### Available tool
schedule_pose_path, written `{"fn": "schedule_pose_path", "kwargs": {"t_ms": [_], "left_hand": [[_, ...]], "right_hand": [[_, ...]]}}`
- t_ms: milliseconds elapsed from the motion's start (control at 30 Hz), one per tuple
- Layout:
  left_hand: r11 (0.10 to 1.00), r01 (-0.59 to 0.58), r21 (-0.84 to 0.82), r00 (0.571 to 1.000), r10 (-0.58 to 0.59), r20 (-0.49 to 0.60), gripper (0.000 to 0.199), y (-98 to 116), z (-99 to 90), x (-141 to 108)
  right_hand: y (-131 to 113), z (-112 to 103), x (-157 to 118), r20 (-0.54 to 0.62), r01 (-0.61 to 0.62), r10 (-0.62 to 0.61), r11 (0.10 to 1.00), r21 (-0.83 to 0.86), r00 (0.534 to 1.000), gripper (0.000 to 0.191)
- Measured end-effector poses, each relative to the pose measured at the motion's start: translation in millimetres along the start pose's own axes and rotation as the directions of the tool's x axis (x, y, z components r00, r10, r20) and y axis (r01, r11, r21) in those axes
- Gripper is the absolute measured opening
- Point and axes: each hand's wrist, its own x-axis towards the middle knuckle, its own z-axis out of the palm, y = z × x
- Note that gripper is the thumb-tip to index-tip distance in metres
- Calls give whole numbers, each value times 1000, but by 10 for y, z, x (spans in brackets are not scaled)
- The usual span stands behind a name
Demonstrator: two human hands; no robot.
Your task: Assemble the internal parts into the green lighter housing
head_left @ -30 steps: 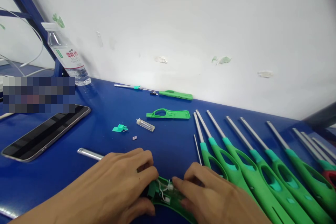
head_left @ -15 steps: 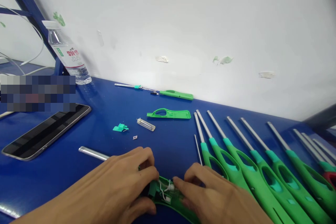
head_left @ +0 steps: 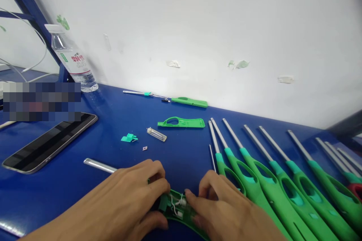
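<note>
An opened green lighter body (head_left: 175, 205) lies between my hands at the bottom centre, with a thin white tube and small parts inside it. My left hand (head_left: 141, 196) grips its left end, thumb below and fingers above. A metal tube (head_left: 99, 165) sticks out to the left from behind that hand. My right hand (head_left: 226, 207) is closed on the right part of the body, its fingertips beside the white tube. Beyond my hands are a clear fuel tank (head_left: 157, 134), a teal trigger piece (head_left: 129, 138), a tiny metal part (head_left: 145, 148) and an empty green half shell (head_left: 182, 122).
Several green lighters (head_left: 271, 184) lie in a row at the right. A disassembled lighter (head_left: 189, 101) rests near the white wall. At the left are a phone (head_left: 51, 143), a water bottle (head_left: 74, 60) and white cables (head_left: 42, 45).
</note>
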Motion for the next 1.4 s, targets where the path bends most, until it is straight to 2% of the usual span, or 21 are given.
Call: {"fn": "schedule_pose_path", "kwargs": {"t_ms": [67,267,400,500,567,733,800,900,1033,1267,1400], "left_hand": [[1000,-23,-2,999,23,-21,19,-3,3,-2],[997,-44,-60,988,34,-153,44,-23,50,5],[997,-78,-23,993,75,-93,60,-71,130,-29],[999,-46,-26,998,46,-36,77,-98,199,-83],[999,-25,-42,999,24,-31,82,-101,217,-101],[996,-45,-76,995,38,-93,71,-83,183,-75],[997,-47,-58,997,43,-65,77,-87,180,-77],[999,-38,-14,999,37,-8,82,-100,188,-97],[999,-35,39,999,35,-13,83,-88,180,-94],[996,-81,39,989,85,-120,61,-51,107,-55],[993,-118,10,959,117,-259,40,-132,-8,-91]], "right_hand": [[3,15,-7,-23,-6,6,1000,10,1000,24],[14,40,-23,-46,12,-12,1000,-13,999,22],[29,57,-8,-60,32,-35,998,-47,998,19],[37,71,-11,-60,33,-37,997,-63,998,20],[34,74,-26,-36,33,-35,998,-55,999,21],[11,52,-45,-78,-19,17,1000,-19,997,20],[8,34,-36,-104,-43,42,999,-10,994,21],[14,11,-28,-128,-84,79,996,-34,989,32],[35,9,-48,-131,-114,96,984,-138,987,28],[44,-16,-29,-113,-70,52,984,-161,992,40],[42,-134,68,-118,-64,41,978,-198,992,41]]}}
